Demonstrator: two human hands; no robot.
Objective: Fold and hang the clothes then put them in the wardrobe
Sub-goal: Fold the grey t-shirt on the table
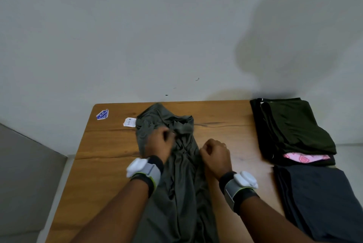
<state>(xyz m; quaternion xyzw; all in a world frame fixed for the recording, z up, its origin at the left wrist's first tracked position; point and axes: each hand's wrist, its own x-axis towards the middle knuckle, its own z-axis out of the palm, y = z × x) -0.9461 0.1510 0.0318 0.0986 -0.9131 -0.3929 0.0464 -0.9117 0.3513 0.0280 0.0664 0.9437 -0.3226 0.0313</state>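
Note:
A grey-green garment [176, 183] lies crumpled along the middle of the wooden table [102, 174], its far end bunched near the wall. My left hand [159, 142] sits on its upper part with the fingers curled into the cloth. My right hand [215, 154] is at the garment's right edge, fingers curled and pinching the fabric. Both wrists wear white sensor bands.
Folded clothes stand at the table's right: a dark olive and black stack [290, 126] over a pink patterned piece [306, 158], and a dark grey folded pile [322, 199] nearer me. A white tag [129, 121] and a blue label [102, 114] lie far left. A wall bounds the far edge.

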